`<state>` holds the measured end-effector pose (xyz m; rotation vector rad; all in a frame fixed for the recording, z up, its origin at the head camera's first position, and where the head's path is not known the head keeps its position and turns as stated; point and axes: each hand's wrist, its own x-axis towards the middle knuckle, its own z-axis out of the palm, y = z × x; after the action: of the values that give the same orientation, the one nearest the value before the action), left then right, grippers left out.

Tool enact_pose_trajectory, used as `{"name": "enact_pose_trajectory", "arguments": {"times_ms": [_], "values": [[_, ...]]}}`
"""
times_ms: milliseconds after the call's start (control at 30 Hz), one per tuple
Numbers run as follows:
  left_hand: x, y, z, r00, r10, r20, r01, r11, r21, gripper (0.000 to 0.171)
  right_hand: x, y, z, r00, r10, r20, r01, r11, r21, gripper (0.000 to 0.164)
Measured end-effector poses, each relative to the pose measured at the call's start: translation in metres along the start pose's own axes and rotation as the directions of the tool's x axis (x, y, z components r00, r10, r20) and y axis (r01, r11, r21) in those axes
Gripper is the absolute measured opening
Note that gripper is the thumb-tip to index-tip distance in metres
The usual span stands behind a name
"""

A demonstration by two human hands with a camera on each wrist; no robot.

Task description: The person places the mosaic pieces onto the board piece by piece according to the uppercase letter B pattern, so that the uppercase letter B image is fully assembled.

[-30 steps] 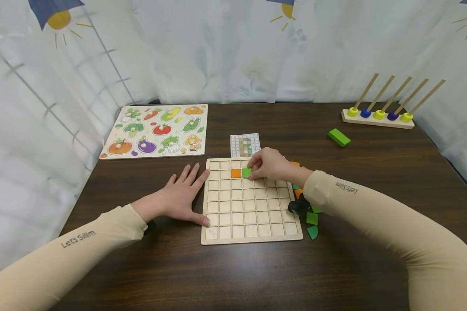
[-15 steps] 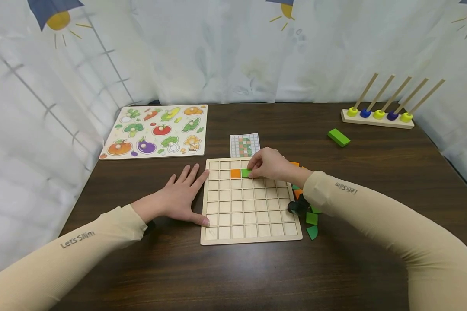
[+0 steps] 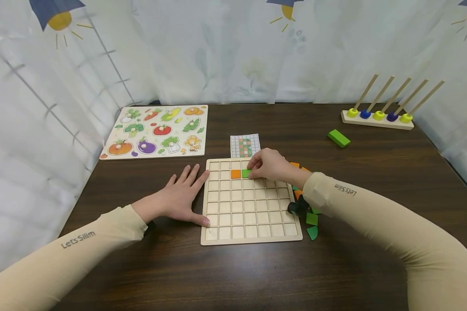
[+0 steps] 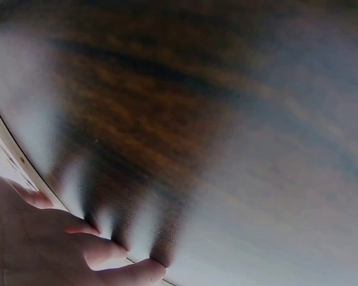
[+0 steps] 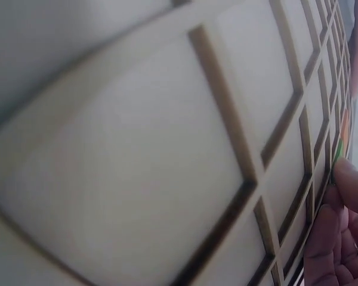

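A light wooden grid board (image 3: 237, 207) lies flat on the dark table. In its second row from the top, an orange square tile (image 3: 235, 174) fills one cell, and a green square tile (image 3: 246, 173) is at the cell to its right. My right hand (image 3: 271, 165) pinches the green tile by its right side; in the right wrist view the thumb (image 5: 353, 182) touches it. To the left of the board my left hand (image 3: 177, 198) is spread flat, thumb and little finger touching the board's edge. Its fingertips (image 4: 144, 271) rest on the table in the left wrist view.
A printed pattern card (image 3: 245, 145) lies behind the board. Loose orange and green tiles (image 3: 311, 219) lie to its right, partly under the right forearm. A vegetable puzzle (image 3: 155, 131) is at back left; a green block (image 3: 339, 138) and a peg stacker (image 3: 377, 119) are at back right.
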<state>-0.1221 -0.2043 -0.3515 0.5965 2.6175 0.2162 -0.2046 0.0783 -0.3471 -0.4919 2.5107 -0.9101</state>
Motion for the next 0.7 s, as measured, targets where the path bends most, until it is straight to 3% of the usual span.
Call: {"name": "enact_pose_trajectory", "arguments": {"times_ms": [300,500,700], "values": [[0.0,0.0,0.0,1.0,-0.002,-0.001,0.002,1.0,0.003,0.135,-0.005,0.008,-0.01,0.999,-0.053,-0.002,0.054,0.998,0.034,0.024],[0.001,0.0,0.0,1.0,-0.005,0.0,0.005,1.0,0.015,0.135,-0.02,0.028,-0.039,0.996,-0.055,-0.068,0.061,0.995,0.081,0.025],[0.001,-0.001,0.001,1.0,-0.001,-0.003,0.001,1.0,0.013,0.135,-0.038,0.063,-0.067,0.988,0.019,-0.156,-0.005,0.996,0.09,0.028]]}}
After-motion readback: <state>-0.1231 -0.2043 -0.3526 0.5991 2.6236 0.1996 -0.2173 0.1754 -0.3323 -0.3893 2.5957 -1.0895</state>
